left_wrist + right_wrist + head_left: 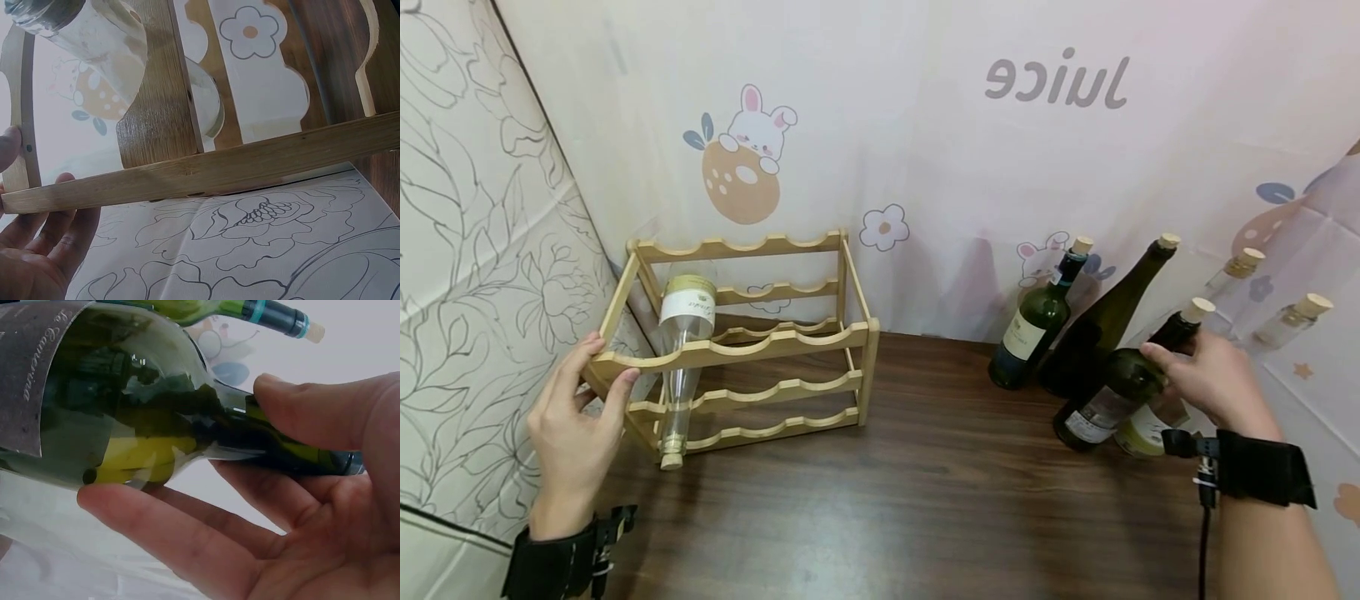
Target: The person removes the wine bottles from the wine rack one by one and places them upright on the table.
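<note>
My left hand (576, 408) grips the front left corner of a wooden wine rack (782, 343), thumb on the front rail and fingers around the side. One clear wine bottle (688, 308) lies in the rack's leftmost top slot, its corked neck sloping down toward me. On the right, my right hand (1228, 387) holds a dark green wine bottle (1123, 379) by its neck and shoulder. That bottle leans, cork toward the upper right. In the right wrist view the thumb (294, 400) lies across the neck, and the fingers (181, 522) pass beneath the shoulder.
Behind the held bottle stand a green bottle (1032, 329) with a cream label and a tall dark bottle (1108, 321). Clear corked bottles (1285, 325) stand partly hidden behind the right hand. A printed curtain (940, 167) backs the brown wooden table (910, 500).
</note>
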Available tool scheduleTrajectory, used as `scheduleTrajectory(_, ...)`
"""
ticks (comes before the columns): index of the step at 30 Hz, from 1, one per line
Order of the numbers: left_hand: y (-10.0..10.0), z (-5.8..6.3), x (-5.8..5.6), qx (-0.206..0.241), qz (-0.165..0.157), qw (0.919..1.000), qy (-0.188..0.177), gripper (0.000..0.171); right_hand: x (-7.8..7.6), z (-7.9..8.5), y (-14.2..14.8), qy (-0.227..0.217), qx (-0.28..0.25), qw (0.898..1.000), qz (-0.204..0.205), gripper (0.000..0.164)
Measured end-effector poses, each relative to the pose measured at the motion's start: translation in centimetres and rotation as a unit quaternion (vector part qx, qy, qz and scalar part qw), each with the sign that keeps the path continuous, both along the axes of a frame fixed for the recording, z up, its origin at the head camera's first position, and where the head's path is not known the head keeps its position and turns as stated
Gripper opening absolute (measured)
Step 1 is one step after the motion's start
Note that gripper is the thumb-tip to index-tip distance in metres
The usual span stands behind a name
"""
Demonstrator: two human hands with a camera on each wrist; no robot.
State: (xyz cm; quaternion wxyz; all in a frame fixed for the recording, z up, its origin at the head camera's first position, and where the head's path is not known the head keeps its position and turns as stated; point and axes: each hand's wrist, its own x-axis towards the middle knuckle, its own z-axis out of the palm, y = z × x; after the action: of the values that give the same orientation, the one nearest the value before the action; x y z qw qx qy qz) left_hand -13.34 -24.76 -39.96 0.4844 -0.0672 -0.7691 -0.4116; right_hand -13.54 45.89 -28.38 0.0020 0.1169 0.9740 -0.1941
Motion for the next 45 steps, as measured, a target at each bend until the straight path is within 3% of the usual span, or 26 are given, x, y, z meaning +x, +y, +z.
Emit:
scheduleTrajectory(5,0.1,0.2,-0.1,0.000,0.000,1.0000,0.003,0.054,-0.4,0.1,0.2,-0.008,-0.008,1.000,0.013,0.081)
scheduleTrajectory(16,0.0,0.0,-0.3,-0.001,0.001,1.0000,0.005,0.054,-0.5,-0.3,0.1,0.002,-0.016,1.000,-0.009,0.080)
scheduleTrajectory(29,0.0,0.0,-0.3,0.001,0.007,1.0000,0.002,0.054,-0.2,-1.2,0.1,0.019,-0.009,1.000,-0.020,0.098)
scheduleTrajectory(45,-0.1,-0.1,0.0,-0.001,0.009,0.9999,0.004,0.054,0.8,-2.8,-0.9,0.077,-0.010,0.997,-0.021,0.078)
